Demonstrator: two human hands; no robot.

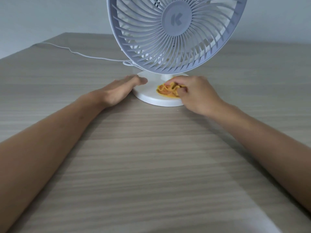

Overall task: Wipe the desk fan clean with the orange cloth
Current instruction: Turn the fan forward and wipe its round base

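Note:
A white desk fan with a round grille stands at the far middle of the table, on a round white base. A crumpled orange cloth lies on the right part of that base. My right hand grips the cloth, with fingers curled over it and pressing it onto the base. My left hand lies flat with straight fingers against the left rim of the base, touching it.
The fan's white cord runs from behind the base leftward across the wood-grain table toward its far left edge. A plain grey wall rises behind the table.

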